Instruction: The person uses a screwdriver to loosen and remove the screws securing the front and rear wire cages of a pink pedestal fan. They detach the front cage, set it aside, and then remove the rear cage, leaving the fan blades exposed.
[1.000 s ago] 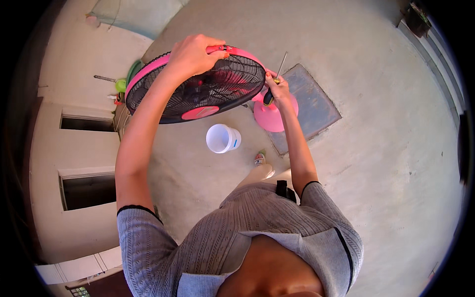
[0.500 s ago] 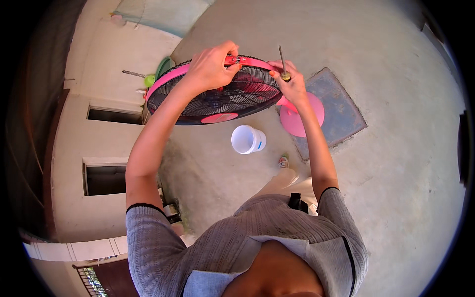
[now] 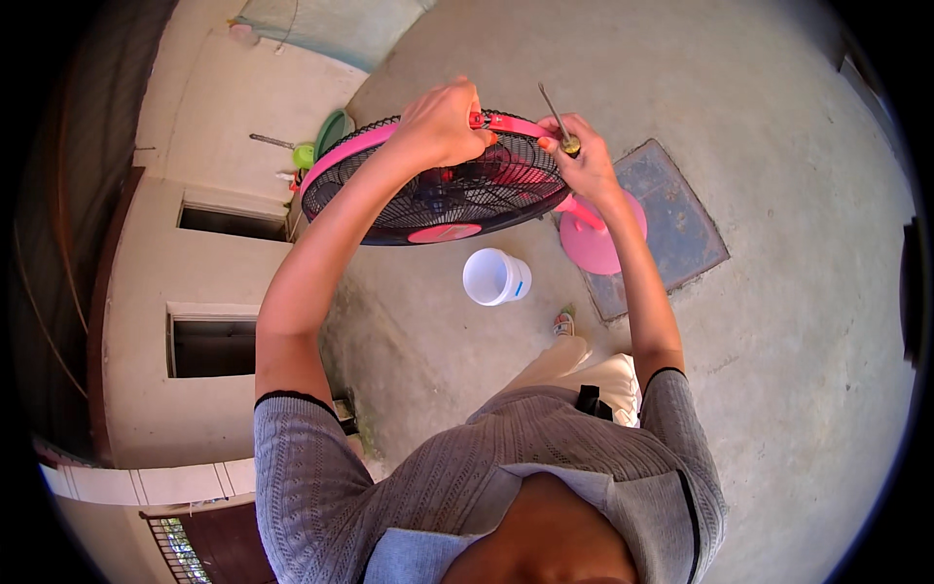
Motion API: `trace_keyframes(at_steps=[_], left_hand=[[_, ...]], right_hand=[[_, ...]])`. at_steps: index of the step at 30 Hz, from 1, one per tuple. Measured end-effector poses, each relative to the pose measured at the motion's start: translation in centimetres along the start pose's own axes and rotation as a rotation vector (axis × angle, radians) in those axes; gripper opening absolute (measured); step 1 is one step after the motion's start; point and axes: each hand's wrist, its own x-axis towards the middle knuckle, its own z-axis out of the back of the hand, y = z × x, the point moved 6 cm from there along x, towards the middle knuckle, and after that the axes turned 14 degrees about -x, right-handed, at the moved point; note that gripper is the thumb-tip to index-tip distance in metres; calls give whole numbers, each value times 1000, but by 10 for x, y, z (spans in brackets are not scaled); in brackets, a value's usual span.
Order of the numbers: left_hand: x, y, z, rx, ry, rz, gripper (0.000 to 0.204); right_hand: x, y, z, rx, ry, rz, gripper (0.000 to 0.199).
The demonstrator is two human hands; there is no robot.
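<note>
A stand fan with a black wire grille and pink rim is tilted in front of me. Its round pink base rests on the floor at the right. My left hand is closed at the top of the rim, its fingers around a red clip where small metal parts show. Some of its fingertips are hidden. My right hand grips a screwdriver by its yellowish handle, shaft pointing up. Fingers of that hand also touch the rim to the right of the clip.
A white bucket stands on the concrete floor below the fan. Under the base lies a grey square plate set in the floor. Along the left wall are two dark openings, with a green basin near the fan.
Both hands and the fan sit slightly farther right in view, along with the surroundings. My left hand has turned a little at the clip. The screwdriver leans more to the left.
</note>
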Motion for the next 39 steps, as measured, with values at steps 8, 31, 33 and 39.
trace_keyframes(at_steps=[8,31,33,39], left_hand=[[6,1,-4,-32,69,42,33],[26,11,-13,-15,147,109,28],[26,11,-12,-26,127,113,28],[29,9,-10,-50,204,108,26]], right_hand=[[-6,15,5,-183,-67,68,20],[13,28,5,-314,172,170,22],[13,29,5,-313,140,188,22],[22,19,3,-242,216,148,23]])
